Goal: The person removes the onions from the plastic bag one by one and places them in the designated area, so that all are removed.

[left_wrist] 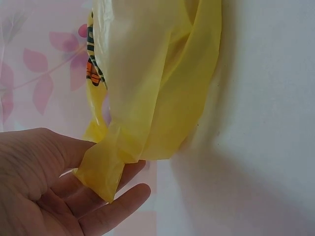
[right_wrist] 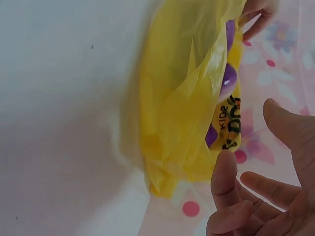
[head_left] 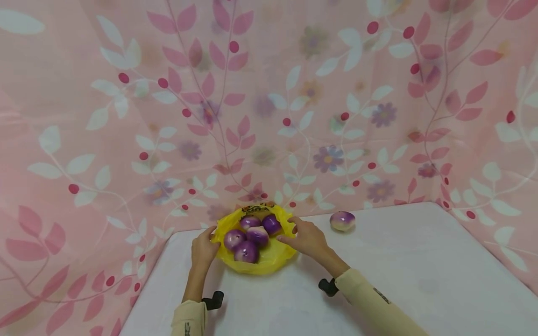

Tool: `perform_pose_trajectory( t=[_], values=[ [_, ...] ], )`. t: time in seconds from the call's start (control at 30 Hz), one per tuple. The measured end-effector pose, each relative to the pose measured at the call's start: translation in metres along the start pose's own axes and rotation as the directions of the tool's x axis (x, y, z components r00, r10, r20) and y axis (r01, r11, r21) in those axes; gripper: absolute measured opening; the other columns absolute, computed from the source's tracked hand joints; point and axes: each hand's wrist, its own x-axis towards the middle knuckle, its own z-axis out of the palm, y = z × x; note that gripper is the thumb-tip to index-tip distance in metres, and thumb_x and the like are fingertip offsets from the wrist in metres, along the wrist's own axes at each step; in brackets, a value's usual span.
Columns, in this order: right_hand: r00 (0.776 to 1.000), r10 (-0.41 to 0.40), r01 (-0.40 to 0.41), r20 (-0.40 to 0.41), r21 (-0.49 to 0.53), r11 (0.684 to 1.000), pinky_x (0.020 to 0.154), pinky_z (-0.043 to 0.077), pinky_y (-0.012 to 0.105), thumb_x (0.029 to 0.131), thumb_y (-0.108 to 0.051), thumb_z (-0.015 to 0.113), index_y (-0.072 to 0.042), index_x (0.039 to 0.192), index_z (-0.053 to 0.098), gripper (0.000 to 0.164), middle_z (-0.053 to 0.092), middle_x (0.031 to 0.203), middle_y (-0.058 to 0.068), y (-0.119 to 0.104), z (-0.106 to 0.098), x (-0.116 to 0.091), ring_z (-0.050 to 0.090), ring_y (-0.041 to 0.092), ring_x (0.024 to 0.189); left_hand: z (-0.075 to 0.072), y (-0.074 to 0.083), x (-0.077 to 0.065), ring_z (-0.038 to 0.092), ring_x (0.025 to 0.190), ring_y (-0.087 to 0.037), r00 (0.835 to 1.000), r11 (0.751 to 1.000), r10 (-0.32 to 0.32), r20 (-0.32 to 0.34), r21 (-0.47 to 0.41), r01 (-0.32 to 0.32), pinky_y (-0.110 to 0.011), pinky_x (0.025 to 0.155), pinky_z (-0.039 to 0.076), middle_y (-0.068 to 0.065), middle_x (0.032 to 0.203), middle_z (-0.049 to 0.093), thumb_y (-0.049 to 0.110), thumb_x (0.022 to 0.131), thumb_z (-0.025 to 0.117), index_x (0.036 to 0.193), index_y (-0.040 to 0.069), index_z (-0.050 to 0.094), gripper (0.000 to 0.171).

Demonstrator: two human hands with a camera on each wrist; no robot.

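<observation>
A yellow plastic bag point(head_left: 269, 266) with dark print lies with its mouth spread wide on the table. Several glossy purple-and-white turnips point(head_left: 257, 236) sit inside it, mostly toward its left side. My left hand point(head_left: 204, 249) pinches the bag's left edge; in the left wrist view a corner of yellow plastic point(left_wrist: 101, 169) pokes out between thumb and fingers. Beside the right rim is my right hand point(head_left: 308, 239), its thumb and fingers spread apart. The right wrist view shows those fingers point(right_wrist: 225, 179) close to the plastic with nothing between them.
One more turnip point(head_left: 342, 221) rests on the table to the right, near the back edge. The white-covered table point(head_left: 403, 270) meets a pink floral curtain point(head_left: 269, 116) behind. Black wrist devices point(head_left: 213, 300) sit at both sleeve cuffs.
</observation>
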Motion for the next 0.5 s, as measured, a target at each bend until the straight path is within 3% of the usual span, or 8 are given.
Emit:
perform_pose_trajectory(
  t=[0.5],
  values=[
    [0.997,-0.029,0.028,0.067,0.009,1.000,0.063,0.047,0.031,0.078,-0.059,0.074,-0.012,0.129,0.060,0.071,0.066,0.094,0.002,-0.022,0.025,0.003,0.055,0.015,0.076,0.001,-0.002,0.001,0.064,0.101,-0.047,1.000,1.000,0.017,0.000,0.012,-0.017,-0.055,0.086,0.053,-0.028,0.111,0.067,0.000,0.079,0.071,0.127,0.000,0.064,0.049]
  ],
)
